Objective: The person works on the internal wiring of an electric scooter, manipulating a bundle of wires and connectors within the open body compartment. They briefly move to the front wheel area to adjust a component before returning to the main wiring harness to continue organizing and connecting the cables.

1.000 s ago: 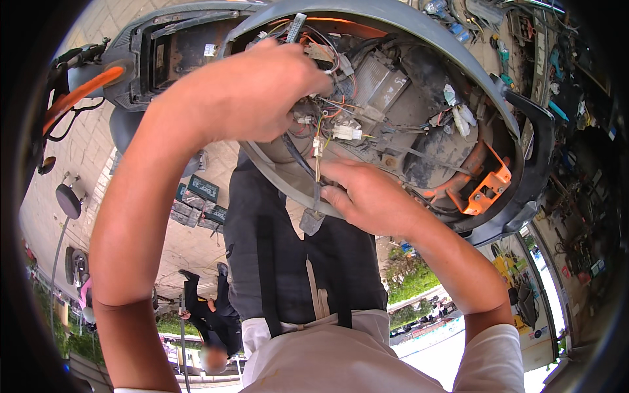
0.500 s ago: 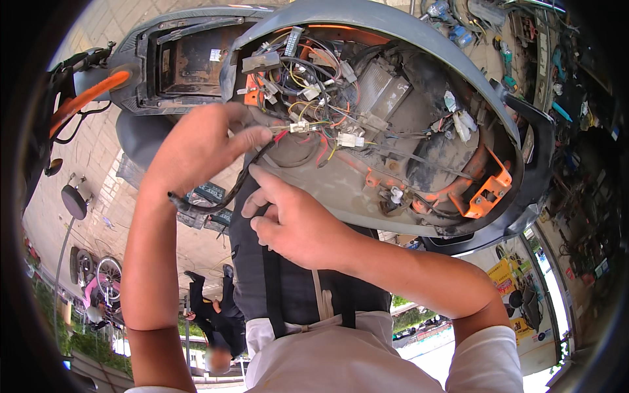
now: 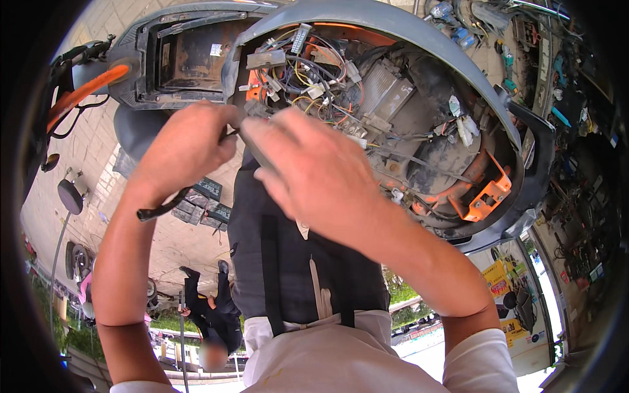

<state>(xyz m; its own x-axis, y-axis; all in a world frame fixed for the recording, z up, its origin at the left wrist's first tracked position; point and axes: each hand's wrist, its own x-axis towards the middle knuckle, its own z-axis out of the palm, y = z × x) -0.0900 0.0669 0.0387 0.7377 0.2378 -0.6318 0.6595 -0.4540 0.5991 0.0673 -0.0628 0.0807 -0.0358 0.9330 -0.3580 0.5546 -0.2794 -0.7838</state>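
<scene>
My left hand (image 3: pixel 190 145) is closed around a black sheathed cable (image 3: pixel 165 208), whose loose end sticks out below the wrist. Close beside it, my right hand (image 3: pixel 318 167) reaches over the near edge of the opened scooter body (image 3: pixel 367 14). Motion smears its fingers, so whether they pinch anything does not show. Beyond both hands lies a tangle of coloured wires (image 3: pixel 321 69) with pale plug connectors. A finned metal box (image 3: pixel 386 92) sits to the right of the wires. The right hand covers part of the wiring.
An orange bracket (image 3: pixel 485 196) stands at the body's right end. To the left are an open storage compartment (image 3: pixel 196 65) and an orange tube (image 3: pixel 88 95). Dark battery blocks (image 3: pixel 208 190) rest on the paving below. Tools (image 3: pixel 462 36) lie far right. A person (image 3: pixel 216 308) in dark clothes is farther off.
My right hand has moved up and right, now covering the connectors near the wires. My left hand has closed around the cable, and the cable's loose end has swung left and lower.
</scene>
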